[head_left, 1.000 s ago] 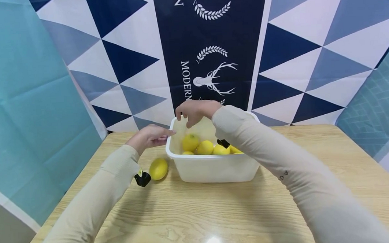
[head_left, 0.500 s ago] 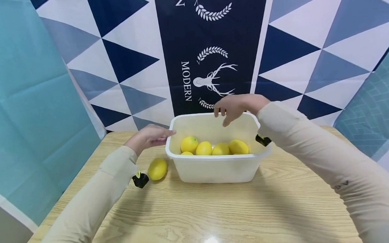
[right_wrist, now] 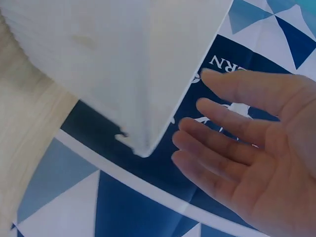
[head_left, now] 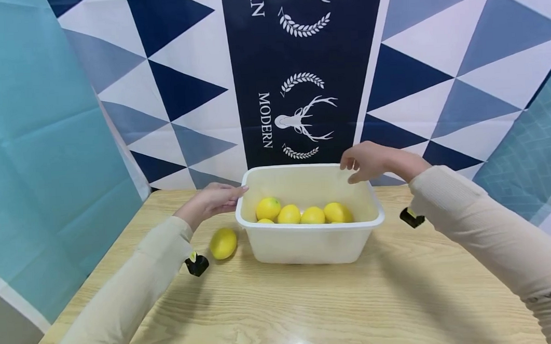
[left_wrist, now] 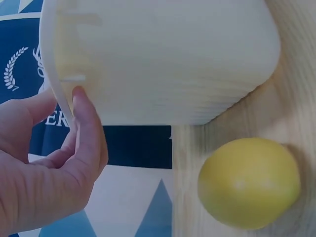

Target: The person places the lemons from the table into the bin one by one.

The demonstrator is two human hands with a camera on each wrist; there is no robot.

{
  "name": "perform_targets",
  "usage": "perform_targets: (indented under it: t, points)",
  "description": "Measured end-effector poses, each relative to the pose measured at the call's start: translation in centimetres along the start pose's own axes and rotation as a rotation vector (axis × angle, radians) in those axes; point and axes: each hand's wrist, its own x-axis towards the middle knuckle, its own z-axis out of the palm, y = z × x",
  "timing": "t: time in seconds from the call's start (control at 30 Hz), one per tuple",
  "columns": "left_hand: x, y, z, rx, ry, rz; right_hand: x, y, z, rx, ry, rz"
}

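A white plastic bin stands on the table, holding several yellow lemons. My left hand grips its left rim, thumb on top; in the left wrist view, fingers press the outer wall below the lip. One loose lemon lies on the wood just left of the bin, below that hand. At the bin's right back corner hovers my right hand, holding nothing. The right wrist view has its fingers spread and loosely bent, a small gap from the rim.
The wooden table runs toward me, with a bright reflection at its front. A patterned cloth with triangles and deer prints hangs right behind the bin. Teal sheets close off both sides. A small black wrist camera sits under the right cuff.
My right hand has moved right, from over the bin's left part to its right back corner, uncovering the lemons inside. The left hand has stayed at the left rim.
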Motion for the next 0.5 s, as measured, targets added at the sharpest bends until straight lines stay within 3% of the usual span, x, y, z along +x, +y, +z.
perform_targets:
  t: [0.17,0.27,0.5]
  points:
    - [-0.1,-0.1,0.7,-0.02,0.056,0.031,-1.6,1.4,1.1,0.036,0.128,0.028]
    - [-0.1,-0.4,1.0,0.018,0.094,0.063,-2.2,2.0,1.8,0.071,0.192,0.069]
    - [-0.7,-1.9,1.2,0.082,0.194,0.117,-3.3,2.9,3.2,0.178,0.25,0.168]
